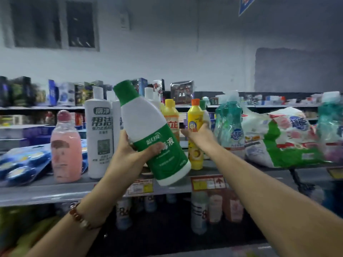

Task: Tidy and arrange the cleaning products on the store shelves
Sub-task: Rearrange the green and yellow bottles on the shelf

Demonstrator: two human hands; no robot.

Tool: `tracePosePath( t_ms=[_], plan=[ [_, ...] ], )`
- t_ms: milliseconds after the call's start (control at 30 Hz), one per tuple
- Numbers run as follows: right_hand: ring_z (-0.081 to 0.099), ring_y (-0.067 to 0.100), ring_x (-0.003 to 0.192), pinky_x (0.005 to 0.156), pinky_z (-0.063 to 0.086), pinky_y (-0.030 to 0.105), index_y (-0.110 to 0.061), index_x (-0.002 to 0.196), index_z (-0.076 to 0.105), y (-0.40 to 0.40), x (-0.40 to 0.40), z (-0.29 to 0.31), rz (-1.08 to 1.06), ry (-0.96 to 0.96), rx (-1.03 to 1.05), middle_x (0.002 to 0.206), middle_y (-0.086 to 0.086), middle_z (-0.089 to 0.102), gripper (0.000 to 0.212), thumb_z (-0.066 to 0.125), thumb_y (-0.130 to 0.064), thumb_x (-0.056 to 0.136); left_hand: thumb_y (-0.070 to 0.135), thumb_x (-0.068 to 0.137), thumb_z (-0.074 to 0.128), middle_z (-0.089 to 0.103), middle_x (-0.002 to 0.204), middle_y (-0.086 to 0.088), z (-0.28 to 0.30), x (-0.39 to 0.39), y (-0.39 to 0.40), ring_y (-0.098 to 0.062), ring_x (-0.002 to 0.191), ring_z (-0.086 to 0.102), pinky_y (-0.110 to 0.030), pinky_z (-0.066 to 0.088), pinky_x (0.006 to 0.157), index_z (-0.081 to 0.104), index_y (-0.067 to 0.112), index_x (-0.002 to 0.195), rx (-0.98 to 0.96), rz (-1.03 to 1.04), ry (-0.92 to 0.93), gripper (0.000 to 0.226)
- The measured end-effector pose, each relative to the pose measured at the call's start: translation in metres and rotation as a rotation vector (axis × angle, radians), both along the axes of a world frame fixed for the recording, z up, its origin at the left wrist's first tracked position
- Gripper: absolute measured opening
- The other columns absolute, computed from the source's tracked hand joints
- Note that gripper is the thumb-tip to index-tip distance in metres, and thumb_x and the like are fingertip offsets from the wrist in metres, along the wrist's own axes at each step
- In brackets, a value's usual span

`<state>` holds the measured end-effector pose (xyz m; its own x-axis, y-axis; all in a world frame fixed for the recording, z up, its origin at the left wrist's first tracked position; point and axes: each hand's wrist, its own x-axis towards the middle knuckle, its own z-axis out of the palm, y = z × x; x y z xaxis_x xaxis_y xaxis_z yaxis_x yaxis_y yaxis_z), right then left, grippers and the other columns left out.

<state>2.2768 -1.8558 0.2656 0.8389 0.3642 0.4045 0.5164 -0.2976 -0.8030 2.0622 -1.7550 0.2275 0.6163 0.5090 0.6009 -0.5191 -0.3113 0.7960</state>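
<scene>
Green-capped bottle held before the shelf

The left hand [130, 145] gripped the tilted green-capped bottle [148, 130]; the right hand [199, 133], fingers hidden behind the yellow bottle [194, 134], grip unclear.

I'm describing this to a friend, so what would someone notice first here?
The tilted green and white bottle stands out first, held mid-frame by the left hand in front of the shelf. Just right of it, the right hand reaches a yellow bottle standing on the shelf.
</scene>
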Motion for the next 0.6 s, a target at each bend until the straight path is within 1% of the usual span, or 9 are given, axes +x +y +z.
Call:
tracePosePath(
  t_ms=[33, 100, 167, 233, 300, 333, 400, 500, 600],
  plan=[
    [0.058, 0.025, 0.094, 0.078, 0.047, 0.037, -0.014, 0.134, 0.036, 0.005, 0.004, -0.004, 0.009, 0.002, -0.01, 0.117, 0.008, 0.061, 0.07, 0.074, -0.049, 0.086, 0.019, 0.069, 0.085, 0.073, 0.111, -0.002, 0.001, -0.001, -0.006, -0.024, 0.098, 0.075, -0.041, 0.064, 0.067, 0.05, 0.027, 0.119, -0.016, 0.019, -0.008, 0.062],
    [0.061, 0.023, 0.087, 0.073, 0.046, 0.035, -0.021, 0.113, 0.039, 0.011, 0.015, -0.015, -0.019, -0.074, 0.04, 0.105, 0.005, 0.064, 0.049, 0.077, -0.037, 0.087, 0.018, 0.069, 0.084, 0.074, 0.107, 0.0, 0.002, 0.0, -0.015, -0.023, 0.096, 0.076, -0.04, 0.064, 0.068, 0.05, 0.026, 0.118, -0.018, 0.051, -0.007, 0.06],
    [0.063, 0.022, 0.082, 0.069, 0.047, 0.031, -0.023, 0.105, 0.038, 0.009, 0.019, -0.02, -0.022, -0.137, 0.091, 0.095, 0.001, 0.062, 0.045, 0.078, -0.031, 0.086, 0.015, 0.069, 0.084, 0.076, 0.102, 0.0, 0.001, 0.0, -0.018, -0.022, 0.093, 0.076, -0.037, 0.063, 0.065, 0.051, 0.026, 0.119, -0.013, 0.063, -0.006, 0.06],
    [0.063, 0.018, 0.08, 0.069, 0.05, 0.03, -0.02, 0.109, 0.041, 0.0, 0.02, -0.02, 0.026, -0.149, 0.165, 0.09, -0.003, 0.058, 0.046, 0.08, -0.028, 0.085, 0.01, 0.073, 0.083, 0.074, 0.107, -0.004, 0.001, 0.002, -0.02, -0.025, 0.095, 0.076, -0.037, 0.063, 0.064, 0.049, 0.023, 0.124, -0.029, 0.052, 0.014, 0.063],
    [0.065, 0.017, 0.084, 0.078, 0.056, 0.035, -0.018, 0.119, 0.045, -0.016, 0.023, -0.02, 0.078, -0.15, 0.281, 0.095, -0.003, 0.06, 0.052, 0.081, -0.026, 0.083, 0.008, 0.076, 0.082, 0.07, 0.115, -0.009, 0.002, 0.009, -0.024, -0.028, 0.101, 0.074, -0.039, 0.064, 0.068, 0.046, 0.019, 0.131, -0.004, 0.044, 0.051, 0.066],
    [0.065, 0.014, 0.082, 0.078, 0.056, 0.034, -0.019, 0.121, 0.046, -0.028, 0.019, -0.018, 0.106, -0.151, 0.35, 0.096, -0.002, 0.061, 0.053, 0.082, -0.025, 0.082, 0.007, 0.077, 0.082, 0.069, 0.118, -0.01, 0.003, 0.014, -0.026, -0.027, 0.102, 0.074, -0.039, 0.064, 0.07, 0.045, 0.018, 0.132, 0.01, 0.043, 0.06, 0.067],
    [0.065, 0.011, 0.081, 0.073, 0.056, 0.026, -0.019, 0.119, 0.049, -0.055, 0.012, -0.01, 0.141, -0.172, 0.493, 0.097, -0.001, 0.064, 0.052, 0.083, -0.022, 0.08, 0.003, 0.079, 0.081, 0.067, 0.119, -0.01, 0.008, 0.028, -0.031, -0.022, 0.102, 0.074, -0.036, 0.064, 0.071, 0.044, 0.017, 0.13, 0.037, 0.042, 0.054, 0.064],
    [0.067, 0.007, 0.079, 0.062, 0.052, 0.013, -0.018, 0.119, 0.052, -0.103, 0.0, 0.004, 0.174, -0.217, 0.608, 0.099, 0.001, 0.067, 0.049, 0.083, -0.018, 0.08, 0.0, 0.079, 0.081, 0.066, 0.119, -0.006, 0.018, 0.057, -0.038, -0.019, 0.104, 0.071, -0.038, 0.064, 0.077, 0.045, 0.025, 0.124, 0.096, 0.035, 0.054, 0.063],
    [0.07, 0.005, 0.08, 0.067, 0.057, 0.018, -0.016, 0.12, 0.053, -0.141, -0.004, 0.003, 0.218, -0.247, 0.638, 0.098, 0.0, 0.069, 0.048, 0.082, -0.016, 0.081, 0.007, 0.077, 0.086, 0.062, 0.121, 0.0, 0.027, 0.091, -0.047, -0.014, 0.111, 0.065, -0.046, 0.06, 0.091, 0.043, 0.033, 0.126, 0.208, 0.06, 0.09, 0.071]
  ],
)
